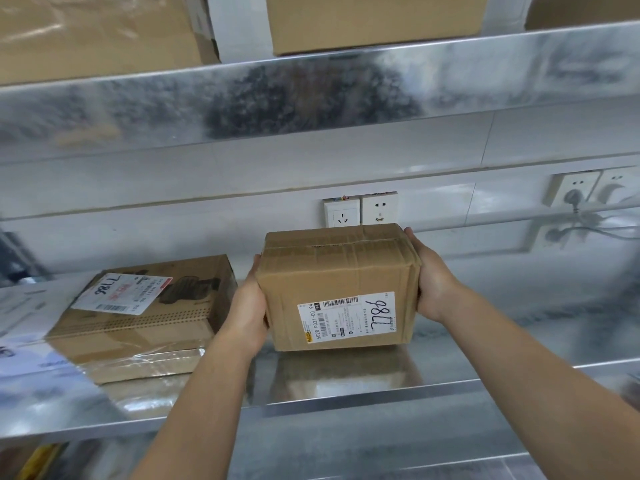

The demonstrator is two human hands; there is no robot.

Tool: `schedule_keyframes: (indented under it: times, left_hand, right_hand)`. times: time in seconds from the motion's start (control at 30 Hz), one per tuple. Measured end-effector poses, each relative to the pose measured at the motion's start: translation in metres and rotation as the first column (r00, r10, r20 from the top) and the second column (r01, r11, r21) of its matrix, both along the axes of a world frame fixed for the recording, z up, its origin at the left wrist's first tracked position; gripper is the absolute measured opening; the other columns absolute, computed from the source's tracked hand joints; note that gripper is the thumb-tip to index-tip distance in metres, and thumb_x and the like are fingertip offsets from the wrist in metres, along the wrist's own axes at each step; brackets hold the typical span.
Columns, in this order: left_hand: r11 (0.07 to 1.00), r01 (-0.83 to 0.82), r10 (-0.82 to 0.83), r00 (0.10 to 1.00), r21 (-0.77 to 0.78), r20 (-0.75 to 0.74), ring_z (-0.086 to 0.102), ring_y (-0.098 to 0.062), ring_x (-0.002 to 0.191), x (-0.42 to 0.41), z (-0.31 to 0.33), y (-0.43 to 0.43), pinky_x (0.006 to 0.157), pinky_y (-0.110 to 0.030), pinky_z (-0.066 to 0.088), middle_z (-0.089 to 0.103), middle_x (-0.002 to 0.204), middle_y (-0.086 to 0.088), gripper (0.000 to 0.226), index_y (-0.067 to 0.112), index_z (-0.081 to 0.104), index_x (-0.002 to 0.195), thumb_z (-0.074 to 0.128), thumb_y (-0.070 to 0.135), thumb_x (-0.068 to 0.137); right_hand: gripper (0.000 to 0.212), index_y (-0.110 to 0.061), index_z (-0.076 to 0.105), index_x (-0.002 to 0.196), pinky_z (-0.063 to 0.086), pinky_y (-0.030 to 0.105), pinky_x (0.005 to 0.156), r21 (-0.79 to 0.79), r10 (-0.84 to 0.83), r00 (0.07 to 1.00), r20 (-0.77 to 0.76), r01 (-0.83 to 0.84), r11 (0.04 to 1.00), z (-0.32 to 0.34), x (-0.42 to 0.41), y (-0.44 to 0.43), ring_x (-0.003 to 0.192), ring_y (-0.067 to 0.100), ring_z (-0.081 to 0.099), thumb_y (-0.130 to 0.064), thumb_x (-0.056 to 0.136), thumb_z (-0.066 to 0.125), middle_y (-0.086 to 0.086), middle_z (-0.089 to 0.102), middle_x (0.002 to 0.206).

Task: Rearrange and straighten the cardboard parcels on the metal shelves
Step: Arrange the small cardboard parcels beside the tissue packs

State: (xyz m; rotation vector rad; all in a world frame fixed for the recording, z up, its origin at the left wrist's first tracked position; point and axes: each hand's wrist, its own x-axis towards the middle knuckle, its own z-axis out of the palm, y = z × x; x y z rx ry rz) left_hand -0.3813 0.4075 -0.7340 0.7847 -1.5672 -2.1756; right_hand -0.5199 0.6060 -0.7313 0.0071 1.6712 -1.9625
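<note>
A brown cardboard parcel (337, 271) with a white shipping label on its front stands on the middle metal shelf (450, 372). My left hand (247, 306) presses flat against its left side and my right hand (433, 278) against its right side, fingertips reaching toward the back edges. To its left lies a flatter printed cardboard parcel (145, 317) with a white label on top, turned at an angle to the shelf edge. Its front part is wrapped in clear film.
The upper shelf (311, 95) carries a big cardboard box (374, 22) and another box (97, 32) at the left. Wall sockets (360, 209) sit behind the held parcel; more sockets with a plugged cable (575, 195) are at right. A white parcel (24, 317) lies at far left.
</note>
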Motion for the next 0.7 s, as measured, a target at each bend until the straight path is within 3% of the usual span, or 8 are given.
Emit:
schedule_keyframes:
  times: [0.07, 0.13, 0.3, 0.37, 0.43, 0.5, 0.6, 0.7]
  left_hand:
    - [0.997, 0.002, 0.002, 0.999, -0.081, 0.05, 0.07, -0.024, 0.104, 0.0, 0.001, -0.003, 0.1, -0.041, 0.051, 0.079, 0.093, 0.0, 0.042, 0.031, 0.071, 0.099, 0.037, 0.055, 0.105]
    - [0.99, 0.012, 0.001, 0.996, -0.14, 0.092, 0.069, -0.017, 0.096, 0.001, 0.003, -0.007, 0.09, -0.035, 0.05, 0.078, 0.083, 0.005, 0.041, 0.034, 0.069, 0.097, 0.036, 0.057, 0.105]
    - [0.989, 0.029, -0.014, 0.994, -0.143, 0.104, 0.067, -0.019, 0.092, 0.001, 0.005, -0.013, 0.081, -0.034, 0.047, 0.077, 0.08, 0.005, 0.045, 0.03, 0.072, 0.095, 0.036, 0.056, 0.105]
    - [0.991, 0.027, -0.015, 0.995, -0.127, 0.094, 0.068, -0.022, 0.097, 0.002, 0.005, -0.014, 0.081, -0.034, 0.049, 0.078, 0.087, 0.002, 0.043, 0.029, 0.073, 0.101, 0.038, 0.053, 0.106]
    - [0.994, 0.02, -0.012, 0.997, -0.11, 0.082, 0.069, -0.023, 0.104, 0.003, 0.006, -0.015, 0.082, -0.034, 0.05, 0.079, 0.1, -0.001, 0.041, 0.027, 0.074, 0.108, 0.039, 0.05, 0.107]
    - [0.997, 0.006, -0.002, 0.999, -0.073, 0.05, 0.068, -0.023, 0.113, 0.005, 0.008, -0.017, 0.094, -0.037, 0.051, 0.077, 0.111, -0.002, 0.04, 0.026, 0.073, 0.117, 0.042, 0.048, 0.106]
    - [1.0, -0.021, 0.021, 1.0, -0.013, -0.01, 0.065, -0.024, 0.12, 0.006, 0.012, -0.019, 0.109, -0.042, 0.045, 0.074, 0.121, -0.003, 0.04, 0.026, 0.071, 0.126, 0.043, 0.047, 0.106]
    - [0.997, -0.048, 0.05, 0.998, 0.058, -0.04, 0.071, -0.021, 0.106, 0.007, 0.019, -0.017, 0.089, -0.039, 0.056, 0.075, 0.117, -0.003, 0.043, 0.025, 0.069, 0.126, 0.038, 0.048, 0.107]
  right_hand:
    - [0.06, -0.026, 0.074, 0.091, 0.052, 0.036, 0.08, 0.134, 0.007, 0.997, -0.07, 0.003, 0.991, 0.001, -0.001, 0.001, 0.089, 0.023, 0.07, -0.07, 0.101, 0.035, 0.0, 0.079, 0.083]
    - [0.062, -0.026, 0.069, 0.085, 0.047, 0.033, 0.069, 0.225, 0.051, 0.994, -0.098, -0.028, 0.974, 0.001, -0.003, 0.004, 0.08, 0.022, 0.065, -0.07, 0.102, 0.03, -0.004, 0.073, 0.064]
    - [0.068, -0.022, 0.057, 0.066, 0.045, 0.035, 0.065, 0.294, 0.107, 0.993, -0.047, -0.089, 0.952, 0.006, -0.005, 0.008, 0.06, 0.021, 0.05, -0.072, 0.101, 0.027, -0.003, 0.058, 0.045]
    - [0.068, -0.021, 0.062, 0.071, 0.051, 0.036, 0.069, 0.278, 0.12, 0.992, -0.044, -0.103, 0.955, 0.005, -0.008, 0.006, 0.063, 0.023, 0.054, -0.073, 0.1, 0.029, 0.0, 0.063, 0.055]
    - [0.071, -0.018, 0.075, 0.095, 0.057, 0.043, 0.091, 0.229, 0.118, 0.993, -0.03, -0.108, 0.967, 0.005, -0.009, 0.005, 0.089, 0.031, 0.069, -0.077, 0.097, 0.035, 0.008, 0.077, 0.089]
    - [0.069, -0.019, 0.076, 0.117, 0.051, 0.049, 0.106, 0.16, 0.078, 0.997, -0.019, -0.074, 0.984, 0.006, -0.009, 0.004, 0.116, 0.033, 0.068, -0.075, 0.096, 0.041, 0.011, 0.075, 0.119]
    - [0.052, -0.023, 0.077, 0.114, 0.048, 0.047, 0.11, 0.076, 0.012, 0.999, -0.037, -0.009, 0.997, 0.007, -0.009, 0.005, 0.121, 0.03, 0.066, -0.064, 0.1, 0.048, 0.007, 0.074, 0.122]
    - [0.047, -0.02, 0.078, 0.117, 0.05, 0.051, 0.109, 0.048, -0.002, 1.0, -0.029, 0.003, 0.999, 0.007, -0.008, 0.005, 0.121, 0.034, 0.066, -0.056, 0.1, 0.054, 0.008, 0.074, 0.123]
